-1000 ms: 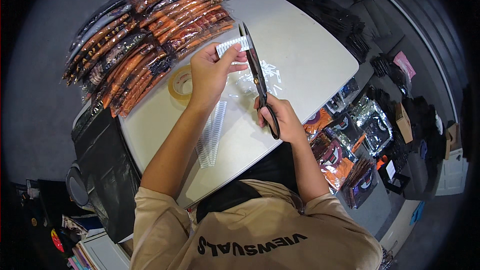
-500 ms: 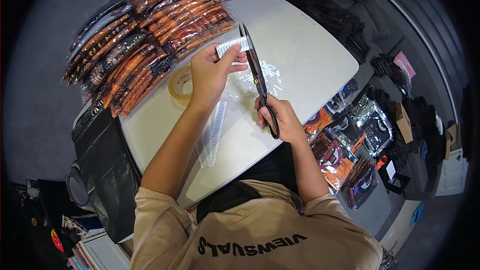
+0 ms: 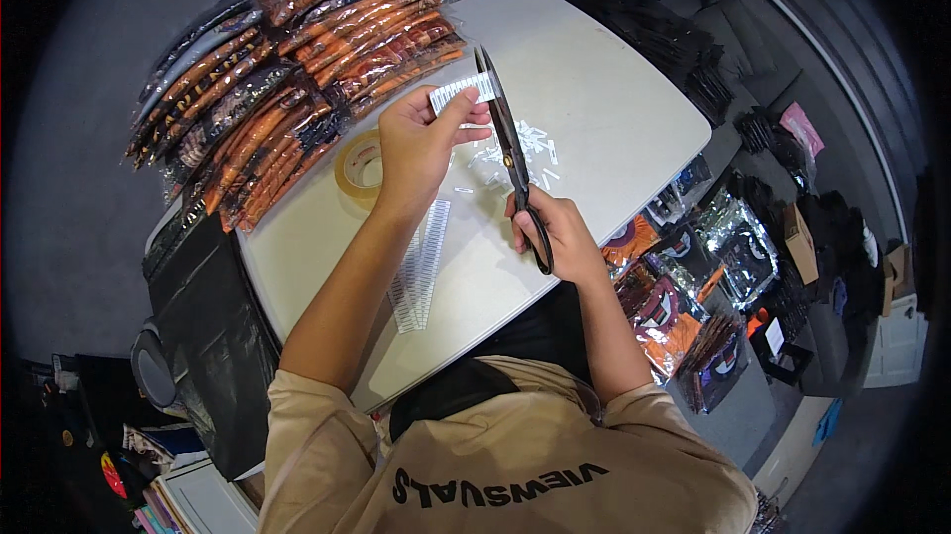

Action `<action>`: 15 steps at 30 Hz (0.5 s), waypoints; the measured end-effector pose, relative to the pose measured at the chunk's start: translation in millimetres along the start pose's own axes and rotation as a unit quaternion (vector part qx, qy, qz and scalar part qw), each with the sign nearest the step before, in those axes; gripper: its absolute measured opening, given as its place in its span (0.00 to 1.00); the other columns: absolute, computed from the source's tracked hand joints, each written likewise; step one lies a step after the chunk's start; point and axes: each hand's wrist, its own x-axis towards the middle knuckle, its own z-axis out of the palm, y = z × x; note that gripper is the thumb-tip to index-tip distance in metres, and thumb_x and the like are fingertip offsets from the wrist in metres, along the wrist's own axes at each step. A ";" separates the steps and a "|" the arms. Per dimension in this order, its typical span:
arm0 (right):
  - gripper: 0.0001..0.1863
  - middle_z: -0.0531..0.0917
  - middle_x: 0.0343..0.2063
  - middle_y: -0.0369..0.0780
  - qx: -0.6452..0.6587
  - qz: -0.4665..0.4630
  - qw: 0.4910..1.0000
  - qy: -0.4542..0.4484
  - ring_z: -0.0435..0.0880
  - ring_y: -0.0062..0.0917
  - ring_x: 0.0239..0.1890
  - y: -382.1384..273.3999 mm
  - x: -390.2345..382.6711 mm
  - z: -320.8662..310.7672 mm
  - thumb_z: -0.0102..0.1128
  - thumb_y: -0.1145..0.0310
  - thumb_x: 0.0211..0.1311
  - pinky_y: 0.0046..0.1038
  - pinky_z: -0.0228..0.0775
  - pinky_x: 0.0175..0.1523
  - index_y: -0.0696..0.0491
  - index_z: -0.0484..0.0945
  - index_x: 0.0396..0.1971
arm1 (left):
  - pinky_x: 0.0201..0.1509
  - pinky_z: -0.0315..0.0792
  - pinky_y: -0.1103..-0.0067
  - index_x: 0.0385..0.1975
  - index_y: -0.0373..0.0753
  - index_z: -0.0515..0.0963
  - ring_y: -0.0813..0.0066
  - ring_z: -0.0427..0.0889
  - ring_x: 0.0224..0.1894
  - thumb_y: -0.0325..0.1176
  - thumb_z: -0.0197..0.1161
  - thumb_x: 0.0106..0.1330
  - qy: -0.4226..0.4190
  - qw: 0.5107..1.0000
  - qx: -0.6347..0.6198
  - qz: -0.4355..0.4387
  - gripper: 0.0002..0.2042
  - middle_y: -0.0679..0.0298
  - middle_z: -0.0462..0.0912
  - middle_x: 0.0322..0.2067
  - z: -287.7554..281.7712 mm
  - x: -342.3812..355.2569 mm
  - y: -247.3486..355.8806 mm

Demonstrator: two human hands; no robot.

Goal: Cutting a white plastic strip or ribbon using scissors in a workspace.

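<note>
On the white desk [image 3: 614,108], my left hand [image 3: 416,143] pinches a white label strip [image 3: 461,91] between thumb and fingers, raised above the desktop. My right hand [image 3: 555,232] is closed through the handles of black scissors [image 3: 510,148]; my fingers hide the loops, and the blades meet the strip's right end, too close together to tell whether they are parted. Cut label pieces [image 3: 520,153] lie scattered under the blades, partly covered by them. A longer sheet of labels [image 3: 421,267] lies beside my left forearm. A roll of tape [image 3: 359,162] sits just left of my left hand, half hidden by it. Stacked clear bags of orange-and-black garments [image 3: 287,68] fill the desk's far left end; their contents are hard to make out. More bagged items [image 3: 684,286] lie in a heap below the desk's right edge.
</note>
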 end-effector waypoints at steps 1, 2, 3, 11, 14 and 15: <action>0.15 0.77 0.16 0.38 -0.002 0.002 1.000 0.002 0.78 0.23 0.19 0.4 -0.2 0.1 0.54 0.59 0.75 0.27 0.69 0.28 0.58 0.74 0.36 | 0.39 0.87 0.75 0.41 0.26 0.81 0.69 0.87 0.34 0.27 0.66 0.69 -0.001 1.000 0.002 0.001 0.09 0.52 0.86 0.34 0.4 -0.2 0.1; 0.15 0.77 0.16 0.38 -0.002 0.002 1.000 0.002 0.78 0.23 0.19 0.2 -0.1 0.0 0.54 0.59 0.75 0.27 0.69 0.28 0.58 0.74 0.36 | 0.39 0.87 0.75 0.41 0.26 0.81 0.69 0.87 0.34 0.27 0.66 0.69 -0.001 1.000 0.002 0.001 0.09 0.52 0.86 0.34 0.2 -0.3 0.2; 0.16 0.77 0.16 0.38 0.002 0.006 1.000 0.001 0.78 0.23 0.19 -0.1 -0.1 -0.2 0.54 0.59 0.75 0.27 0.69 0.29 0.58 0.74 0.36 | 0.39 0.86 0.74 0.41 0.26 0.81 0.69 0.87 0.34 0.27 0.66 0.69 -0.002 1.000 0.001 0.002 0.09 0.52 0.86 0.34 -0.2 -0.4 0.3; 0.16 0.77 0.16 0.38 0.011 0.000 1.000 0.006 0.78 0.23 0.19 0.5 0.0 0.7 0.55 0.59 0.75 0.27 0.68 0.28 0.58 0.74 0.35 | 0.40 0.86 0.74 0.42 0.26 0.80 0.68 0.88 0.34 0.28 0.66 0.69 0.001 1.000 0.007 -0.001 0.10 0.52 0.86 0.34 0.2 -0.8 0.3; 0.15 0.77 0.15 0.38 0.005 0.021 1.000 0.009 0.78 0.22 0.18 -0.5 0.2 1.2 0.56 0.60 0.74 0.27 0.68 0.26 0.59 0.74 0.35 | 0.40 0.86 0.74 0.42 0.26 0.80 0.68 0.88 0.35 0.28 0.66 0.69 0.002 1.000 0.009 -0.001 0.10 0.51 0.87 0.34 -0.9 -0.9 -0.2; 0.14 0.77 0.15 0.38 0.015 0.031 0.999 0.024 0.78 0.22 0.17 0.6 -0.2 1.3 0.57 0.61 0.74 0.26 0.68 0.26 0.59 0.75 0.35 | 0.39 0.86 0.75 0.41 0.27 0.81 0.70 0.87 0.34 0.28 0.66 0.69 0.002 1.000 0.006 0.000 0.09 0.53 0.86 0.33 -0.3 -1.0 -0.5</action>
